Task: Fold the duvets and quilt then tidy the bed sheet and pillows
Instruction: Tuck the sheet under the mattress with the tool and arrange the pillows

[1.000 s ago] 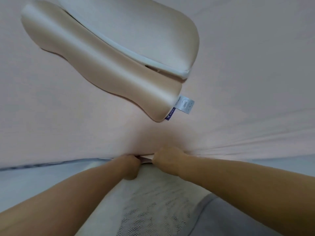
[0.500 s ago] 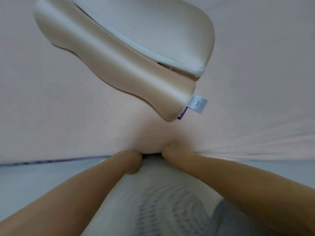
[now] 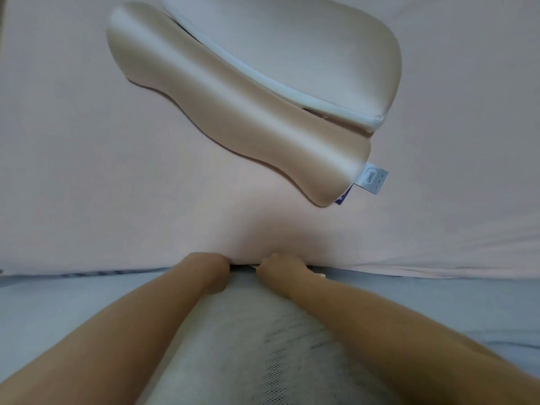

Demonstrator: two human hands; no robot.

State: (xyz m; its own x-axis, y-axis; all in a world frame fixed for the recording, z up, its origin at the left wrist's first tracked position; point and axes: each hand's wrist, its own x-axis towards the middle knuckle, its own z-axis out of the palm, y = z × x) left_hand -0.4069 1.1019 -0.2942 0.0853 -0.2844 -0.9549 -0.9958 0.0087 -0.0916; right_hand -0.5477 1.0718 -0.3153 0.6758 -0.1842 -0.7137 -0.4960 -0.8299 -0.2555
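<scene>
A pale pink bed sheet (image 3: 87, 171) covers the mattress and fills most of the view. Two contoured beige pillows lie on it at the top: the front pillow (image 3: 233, 118) carries a white and blue tag at its right end, and the rear pillow (image 3: 292, 39) has a white edge. My left hand (image 3: 209, 270) and my right hand (image 3: 282, 266) sit side by side at the sheet's near edge. Their fingers are tucked under the edge and hidden, so the hold on the sheet cannot be made out.
Below the sheet's edge runs the light grey side of the mattress (image 3: 73, 302). A white mesh garment (image 3: 263, 346) on my body fills the bottom middle, between my forearms.
The pillows have shifted right and lower in the view as my head moved. Both hands stay together at the sheet's near edge, pushed a little further under it.
</scene>
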